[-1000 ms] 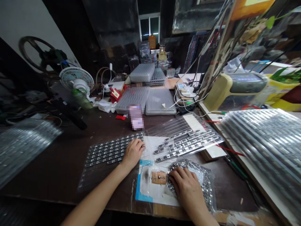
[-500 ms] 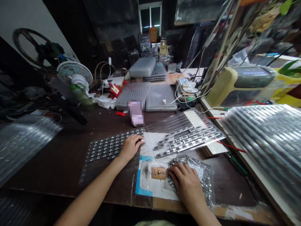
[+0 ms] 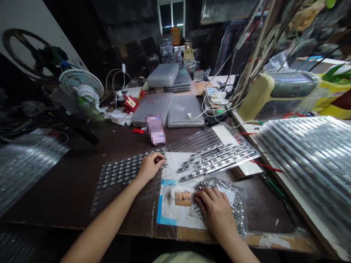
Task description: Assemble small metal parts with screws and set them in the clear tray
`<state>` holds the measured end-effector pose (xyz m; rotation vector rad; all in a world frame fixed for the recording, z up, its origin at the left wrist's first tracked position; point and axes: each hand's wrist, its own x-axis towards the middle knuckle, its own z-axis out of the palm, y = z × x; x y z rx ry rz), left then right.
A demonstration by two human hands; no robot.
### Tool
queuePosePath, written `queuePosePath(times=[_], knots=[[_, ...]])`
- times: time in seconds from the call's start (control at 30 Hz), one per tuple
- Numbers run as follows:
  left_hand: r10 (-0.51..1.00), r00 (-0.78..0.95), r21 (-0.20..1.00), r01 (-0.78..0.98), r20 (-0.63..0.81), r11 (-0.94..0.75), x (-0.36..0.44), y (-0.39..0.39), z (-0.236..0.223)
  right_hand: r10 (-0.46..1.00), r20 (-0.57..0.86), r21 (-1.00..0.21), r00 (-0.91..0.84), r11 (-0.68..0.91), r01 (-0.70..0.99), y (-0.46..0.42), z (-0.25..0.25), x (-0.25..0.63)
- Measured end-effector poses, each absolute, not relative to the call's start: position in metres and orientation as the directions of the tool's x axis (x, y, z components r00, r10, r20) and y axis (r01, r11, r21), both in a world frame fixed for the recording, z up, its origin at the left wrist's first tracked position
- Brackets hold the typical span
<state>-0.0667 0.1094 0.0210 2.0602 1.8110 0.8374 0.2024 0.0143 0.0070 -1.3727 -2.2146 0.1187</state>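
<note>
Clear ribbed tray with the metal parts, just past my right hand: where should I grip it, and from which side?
Probably along its bare far edge, coming from the far side. The metal parts sit in rows toward the near side, leaving that ribbed strip free, and the tray lies flat. Your left hand and right hand occupy the near side.

The counter (image 3: 60, 179) is dark brown. The metal strips (image 3: 123, 171) are shiny silver and black, set in neat rows. The paper (image 3: 171, 208) is white with a blue edge, and the little pad (image 3: 183, 198) on it is tan. The crinkly bag (image 3: 236, 206) is silver with dots.
</note>
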Motion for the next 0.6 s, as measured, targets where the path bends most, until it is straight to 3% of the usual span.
queuePosePath(times=[0.2,0.4,0.6], knots=[[0.963,0.082,0.377,0.909,0.256,-0.177,-0.067,0.102,0.024,0.852,0.389,-0.336,-0.352,0.486,0.807,0.014,0.010,0.202],[0.974,0.094,0.316,0.936,0.207,-0.157,-0.072,0.106,0.033,0.849,0.393,-0.338,-0.353,0.490,0.804,0.014,0.010,0.202],[0.967,0.009,0.305,0.948,0.255,-0.090,-0.089,0.112,0.046,0.860,0.367,-0.357,-0.354,0.482,0.800,0.014,0.008,0.202]])
